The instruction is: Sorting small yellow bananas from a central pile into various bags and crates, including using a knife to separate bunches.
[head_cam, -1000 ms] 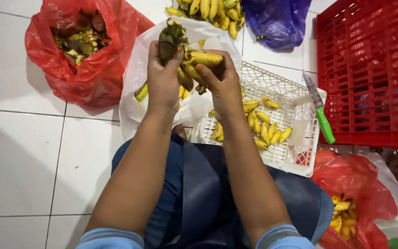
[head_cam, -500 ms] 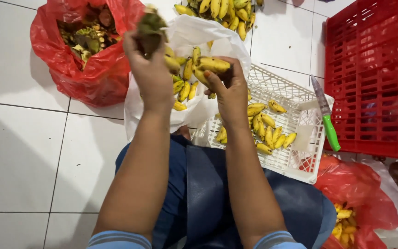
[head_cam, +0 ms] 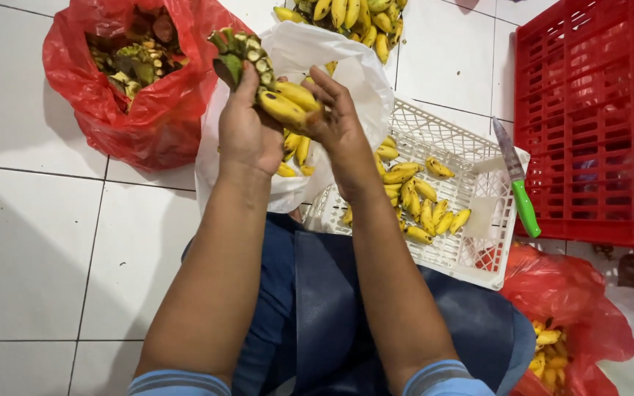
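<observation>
Above the white bag (head_cam: 361, 81), left hand (head_cam: 247, 132) grips the banana stalk (head_cam: 238, 55) steady while right hand (head_cam: 335, 117) pinches a small banana (head_cam: 284, 108), pulling.

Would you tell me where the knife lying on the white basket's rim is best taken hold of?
Probably by the green handle, coming from above on the near side. The knife lies flat across the white basket's corner, blade pointing away, so the handle end is nearer and safe.
</observation>
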